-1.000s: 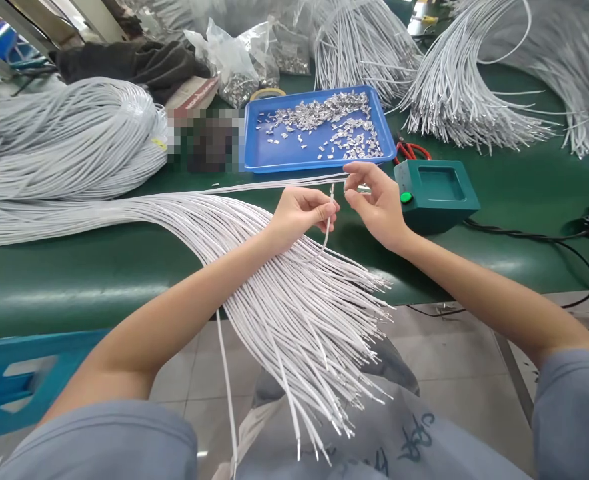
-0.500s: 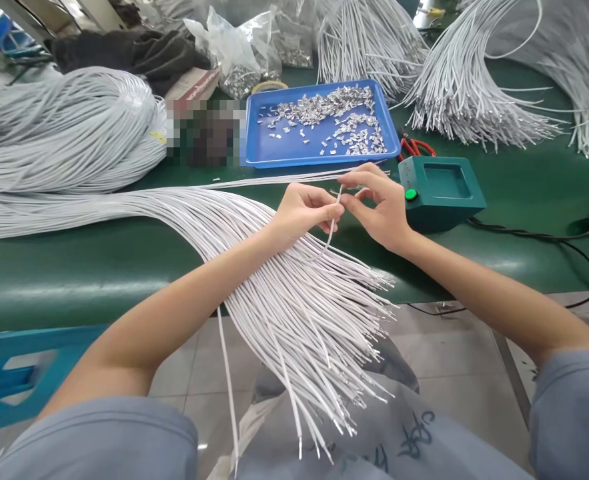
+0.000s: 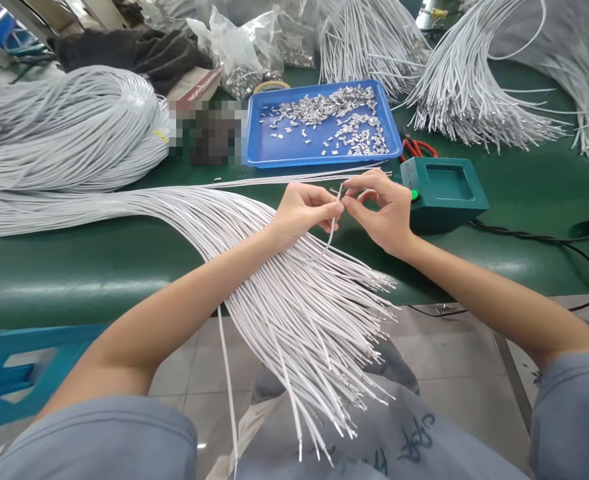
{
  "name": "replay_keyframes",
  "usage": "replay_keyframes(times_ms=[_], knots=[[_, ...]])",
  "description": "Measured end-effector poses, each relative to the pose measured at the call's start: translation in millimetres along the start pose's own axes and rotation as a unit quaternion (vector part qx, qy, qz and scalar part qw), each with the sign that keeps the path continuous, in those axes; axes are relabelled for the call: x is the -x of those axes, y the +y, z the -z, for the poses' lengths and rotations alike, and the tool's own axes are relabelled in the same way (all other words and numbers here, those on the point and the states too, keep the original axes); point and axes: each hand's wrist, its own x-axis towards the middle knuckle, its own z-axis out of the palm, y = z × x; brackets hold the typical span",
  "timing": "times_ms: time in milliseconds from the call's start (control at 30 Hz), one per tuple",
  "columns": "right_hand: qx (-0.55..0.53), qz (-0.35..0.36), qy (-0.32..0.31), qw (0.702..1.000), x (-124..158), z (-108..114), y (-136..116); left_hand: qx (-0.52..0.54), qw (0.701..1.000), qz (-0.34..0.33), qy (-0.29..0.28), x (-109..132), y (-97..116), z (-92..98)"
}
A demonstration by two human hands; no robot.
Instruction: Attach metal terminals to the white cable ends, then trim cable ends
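The left hand [image 3: 301, 213] is pinching a smooth, curved white wire [image 3: 331, 240], whose tip is showing between the hands; the right hand [image 3: 385, 215] is holding thumb and forefinger nearly together there, any grip being indiscernible.

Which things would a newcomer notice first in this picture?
Probably the fan of white wires, spreading under the left forearm and past the edge of the green bench. At its far edge, the left hand pinches one wire, the right hand close beside. Behind the hands, a blue tray holds scattered silvery pieces.
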Motion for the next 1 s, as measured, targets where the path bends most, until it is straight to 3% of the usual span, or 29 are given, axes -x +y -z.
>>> replay_keyframes(times_ms=[233,700,1000], knots=[[-0.079,-0.107,-0.022,0.991,-4,3,-1,-0.011,1.000,-0.001,-0.004,0,-2,0.4],[-0.073,-0.139,-0.055,0.986,-5,5,1,-0.045,0.999,-0.012,0.009,-1,-3,-1.7],[-0.192,-0.236,-0.089,0.948,-6,7,15,-0.020,1.000,-0.018,-0.004,0,-2,-3.0]])
